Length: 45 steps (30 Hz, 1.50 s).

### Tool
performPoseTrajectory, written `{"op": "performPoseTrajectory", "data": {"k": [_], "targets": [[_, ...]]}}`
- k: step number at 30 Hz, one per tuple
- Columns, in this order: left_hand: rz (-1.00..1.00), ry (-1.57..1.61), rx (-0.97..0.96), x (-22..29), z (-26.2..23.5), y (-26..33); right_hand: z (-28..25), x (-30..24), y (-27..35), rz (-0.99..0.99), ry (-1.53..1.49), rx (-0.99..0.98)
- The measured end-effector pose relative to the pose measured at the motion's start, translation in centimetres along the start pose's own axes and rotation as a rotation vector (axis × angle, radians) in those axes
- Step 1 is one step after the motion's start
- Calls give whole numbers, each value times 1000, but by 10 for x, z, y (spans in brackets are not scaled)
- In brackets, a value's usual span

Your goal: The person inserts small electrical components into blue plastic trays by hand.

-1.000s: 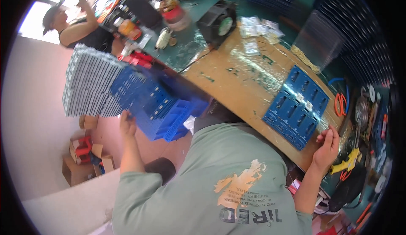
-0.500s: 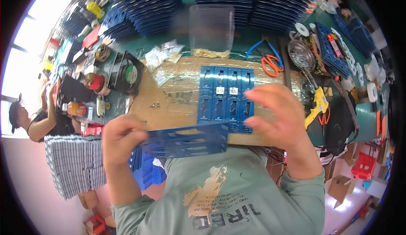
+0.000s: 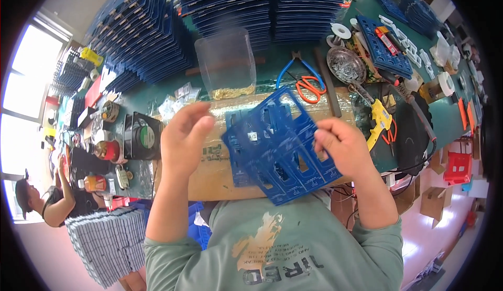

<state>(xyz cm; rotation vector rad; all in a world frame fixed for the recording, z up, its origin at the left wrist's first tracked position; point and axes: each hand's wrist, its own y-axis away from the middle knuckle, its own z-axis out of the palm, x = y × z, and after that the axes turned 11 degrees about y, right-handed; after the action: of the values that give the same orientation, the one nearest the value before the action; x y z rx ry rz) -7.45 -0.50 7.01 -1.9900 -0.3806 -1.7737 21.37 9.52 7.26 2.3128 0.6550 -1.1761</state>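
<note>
A blue plastic grid tray (image 3: 285, 152) with rectangular openings is tilted up in front of my chest. My right hand (image 3: 343, 147) grips its right edge. My left hand (image 3: 186, 139) is beside the tray's left corner with fingers spread, and I see no grip on it. Under the raised tray a second blue tray (image 3: 241, 173) lies flat on the cardboard-covered bench (image 3: 215, 178).
Tall stacks of blue trays (image 3: 236, 3) fill the back. A clear plastic tub (image 3: 226, 63), blue-handled pliers (image 3: 296, 68), orange scissors (image 3: 309, 89), a metal dish (image 3: 346, 66) and a yellow glue gun (image 3: 380, 118) lie beyond. A black fan (image 3: 139, 136) sits left. Another person (image 3: 52, 202) works far left.
The tray was held edge-on and level by both hands; now it is tilted up with its face toward me, and my left hand has come off its edge.
</note>
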Motion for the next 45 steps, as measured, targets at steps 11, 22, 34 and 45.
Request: {"op": "performPoseTrajectory", "data": {"k": [11,22,34,45], "targets": [[-630,150,-38,-65,4,28,71,64,-27,215,-216,102],[-555,-128,-39,-66,13,25,66,62,-29,58,240,152],[-496,-271,-104,-69,14,17,61,58,-25,-30,428,193],[269,-688,-87,-59,6,-31,82,22,-30,-703,735,56]]}}
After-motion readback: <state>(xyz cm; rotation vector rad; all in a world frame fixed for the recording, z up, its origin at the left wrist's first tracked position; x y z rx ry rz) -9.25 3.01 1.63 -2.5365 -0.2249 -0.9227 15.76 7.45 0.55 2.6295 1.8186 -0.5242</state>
